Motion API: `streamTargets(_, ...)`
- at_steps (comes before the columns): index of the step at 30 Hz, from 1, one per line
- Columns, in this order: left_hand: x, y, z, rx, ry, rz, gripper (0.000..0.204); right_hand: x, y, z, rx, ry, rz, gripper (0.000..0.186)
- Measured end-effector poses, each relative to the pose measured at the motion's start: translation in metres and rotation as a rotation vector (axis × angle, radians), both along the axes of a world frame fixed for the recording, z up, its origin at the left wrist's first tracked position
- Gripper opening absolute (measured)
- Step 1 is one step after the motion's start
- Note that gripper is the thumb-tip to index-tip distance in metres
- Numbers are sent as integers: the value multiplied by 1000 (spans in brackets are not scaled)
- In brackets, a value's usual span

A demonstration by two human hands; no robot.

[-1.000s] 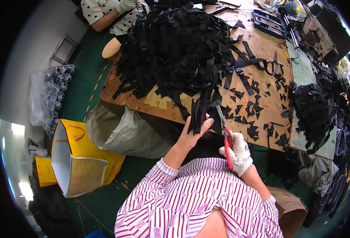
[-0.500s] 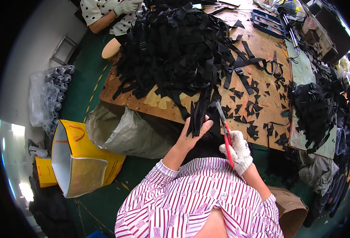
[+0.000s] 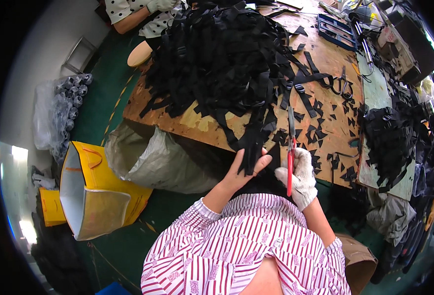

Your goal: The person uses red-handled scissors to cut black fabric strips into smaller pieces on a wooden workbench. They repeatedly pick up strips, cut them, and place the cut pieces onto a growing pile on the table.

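My bare left hand (image 3: 236, 174) grips a bunch of black webbing straps (image 3: 252, 147) at the front edge of the wooden table. The straps run from a big tangled heap of black webbing (image 3: 217, 64), and their short ends hang past my fingers. In a white work glove, my right hand (image 3: 301, 177) holds scissors with red handles (image 3: 290, 169). Their long grey blades point away from me, just right of the straps and apart from them. Whether the blades are parted is hard to make out.
Small black offcuts (image 3: 316, 132) litter the table (image 3: 342, 147), with dark scissors (image 3: 344, 86) and a blue tray (image 3: 336, 32) farther back. A gloved co-worker (image 3: 128, 14) is at far left. Below stand a grey sack (image 3: 170, 164) and a yellow bag (image 3: 118, 196); more straps (image 3: 389, 140) lie at right.
The scissors have swung more upright and shifted right, away from the straps. My left hand has moved slightly right and nearer me, and the strap bunch in it has turned and spread.
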State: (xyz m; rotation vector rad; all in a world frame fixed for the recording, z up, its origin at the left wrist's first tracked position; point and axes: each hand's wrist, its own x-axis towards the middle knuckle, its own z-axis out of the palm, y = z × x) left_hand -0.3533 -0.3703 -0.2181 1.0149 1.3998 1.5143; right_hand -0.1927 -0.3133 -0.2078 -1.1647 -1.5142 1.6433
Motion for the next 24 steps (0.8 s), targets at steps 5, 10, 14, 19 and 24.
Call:
streamTargets(5,-12,2,-10,34,143,-165,14,-8,6,-4,240,16,-93,50)
streamTargets(10,-38,-20,-24,-159,-113,-202,14,13,33,13,480,-43,-309,49)
streamTargets(14,-27,-22,8,-70,104,-56,19,15,30,25,536,2,-223,50)
streamTargets(19,-6,6,36,304,312,-217,29,1,8,23,497,-7,28,51)
streamTargets(24,-12,-1,32,0,75,-470,21,8,5,17,413,101,44,47)
